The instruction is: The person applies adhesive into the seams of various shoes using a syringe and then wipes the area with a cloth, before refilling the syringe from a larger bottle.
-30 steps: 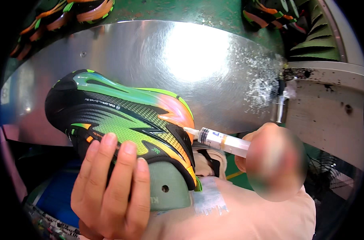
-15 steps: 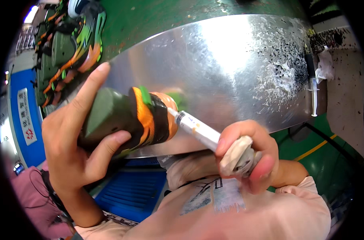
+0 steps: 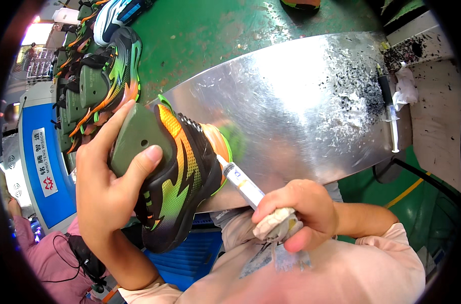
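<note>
Bare forearms, pale pink short-sleeved shirt, grey print on chest

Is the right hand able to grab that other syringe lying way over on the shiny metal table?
Probably not right away: the right hand is already gripping a syringe and a rag, though nothing blocks the way across the metal table to the spare syringe.

Left hand (image 3: 109,197) raised, forearm rising from lower left, fingers spread, thumb pressed forward in a firm grip. Right hand (image 3: 301,213) fisted, forearm entering from right.
</note>
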A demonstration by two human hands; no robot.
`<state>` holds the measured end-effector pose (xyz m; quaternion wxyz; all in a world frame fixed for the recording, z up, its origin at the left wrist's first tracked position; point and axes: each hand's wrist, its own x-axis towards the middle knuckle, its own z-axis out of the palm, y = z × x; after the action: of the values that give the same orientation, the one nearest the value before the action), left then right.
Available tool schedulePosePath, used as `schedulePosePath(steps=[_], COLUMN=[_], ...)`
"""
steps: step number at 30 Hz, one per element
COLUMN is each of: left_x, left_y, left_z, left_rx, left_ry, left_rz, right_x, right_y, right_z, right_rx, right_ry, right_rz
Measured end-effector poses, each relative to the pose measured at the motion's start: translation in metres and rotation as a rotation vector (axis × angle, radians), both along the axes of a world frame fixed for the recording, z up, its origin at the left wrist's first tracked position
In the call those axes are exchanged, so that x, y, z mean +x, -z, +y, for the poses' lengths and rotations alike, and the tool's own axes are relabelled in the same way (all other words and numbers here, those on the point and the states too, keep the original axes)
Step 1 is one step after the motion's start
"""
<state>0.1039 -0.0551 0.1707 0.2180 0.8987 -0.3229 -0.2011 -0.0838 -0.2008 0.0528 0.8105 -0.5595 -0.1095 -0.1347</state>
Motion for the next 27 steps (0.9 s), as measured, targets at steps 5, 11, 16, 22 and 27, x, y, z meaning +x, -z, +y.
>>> schedulePosePath(steps=[5,11,16,22,27], left_x=[0.004,0.0,-0.002,0.011,-0.003], left_y=[0.005,-0.019,-0.048,-0.011,0.0], left_z=[0.027,0.083,0.083,0.042,0.085], left_rx=[-0.152,0.056,0.199,0.031,-0.233], left_ry=[-0.207,-0.059,0.369,0.602,0.582], left_rz=[0.161,-0.076,-0.284,-0.437,-0.607], right_x=[-0.001,-0.023,-0.068,-0.095,-0.099], right_y=[-0.01,-0.009,-0.033,-0.014,-0.019], right_z=[-0.036,-0.07,-0.096,-0.132,-0.114], right_rx=[-0.467,-1.187,-1.414,-1.609,-1.245], right_ry=[0.118,0.183,0.27,0.77,0.719], right_rz=[-0.124,0.132,0.328,0.618,0.458])
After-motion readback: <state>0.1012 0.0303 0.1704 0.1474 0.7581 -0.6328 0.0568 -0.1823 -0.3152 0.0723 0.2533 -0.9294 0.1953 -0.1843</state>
